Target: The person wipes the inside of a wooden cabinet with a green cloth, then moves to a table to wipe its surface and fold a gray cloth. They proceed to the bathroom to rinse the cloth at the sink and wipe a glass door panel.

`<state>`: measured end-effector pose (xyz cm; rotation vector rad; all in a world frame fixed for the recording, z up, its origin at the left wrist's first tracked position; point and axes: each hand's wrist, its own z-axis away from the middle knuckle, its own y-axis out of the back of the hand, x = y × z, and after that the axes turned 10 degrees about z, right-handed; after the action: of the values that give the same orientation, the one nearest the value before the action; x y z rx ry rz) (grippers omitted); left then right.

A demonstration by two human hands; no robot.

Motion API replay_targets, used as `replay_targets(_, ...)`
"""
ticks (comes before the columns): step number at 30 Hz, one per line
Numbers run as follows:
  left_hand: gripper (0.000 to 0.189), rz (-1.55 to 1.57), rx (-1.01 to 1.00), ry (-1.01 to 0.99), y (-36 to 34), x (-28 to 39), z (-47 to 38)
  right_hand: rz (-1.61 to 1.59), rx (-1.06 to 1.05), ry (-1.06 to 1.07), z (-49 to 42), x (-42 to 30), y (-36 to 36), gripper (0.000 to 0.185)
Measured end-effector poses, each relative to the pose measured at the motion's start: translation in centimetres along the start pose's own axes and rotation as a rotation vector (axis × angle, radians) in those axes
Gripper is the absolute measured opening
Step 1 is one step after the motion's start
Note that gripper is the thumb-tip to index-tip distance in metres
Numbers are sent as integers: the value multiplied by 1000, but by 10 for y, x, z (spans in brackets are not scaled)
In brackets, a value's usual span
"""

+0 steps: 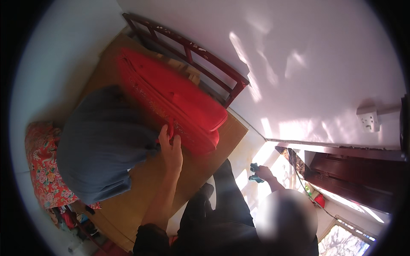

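My left hand (pixel 170 150) grips the strap handle of a red fabric bag (pixel 192 105), which has a zipped edge and a decorated side. The bag leans at a slant over a brown bed board (pixel 221 144), and its edges are blurred. A dark blue-grey cloth bundle (pixel 99 144) bulges just left of my left hand. In my right hand (pixel 265 173), held off to the right over the sunlit floor, is a crumpled teal cloth (pixel 255 174). A blurred oval covers part of my right arm.
Behind the bag stands a dark red wooden bed rail (pixel 189 52) with chipped paint. Red floral fabric (pixel 45 172) lies beyond the bundle. A white socket box (pixel 368 119) is on the wall, and a dark red wooden cabinet (pixel 349 174) stands at right.
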<state>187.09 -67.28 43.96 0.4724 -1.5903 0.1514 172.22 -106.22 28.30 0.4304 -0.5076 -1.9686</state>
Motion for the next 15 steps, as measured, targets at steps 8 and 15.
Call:
replay_targets(8, 37, 111, -360, 684, 123, -15, 138, -848, 291, 145, 113, 17, -145, 43)
replay_targets(15, 54, -238, -532, 423, 174, -20, 237, -1810, 72, 666, 209, 5, -99, 60)
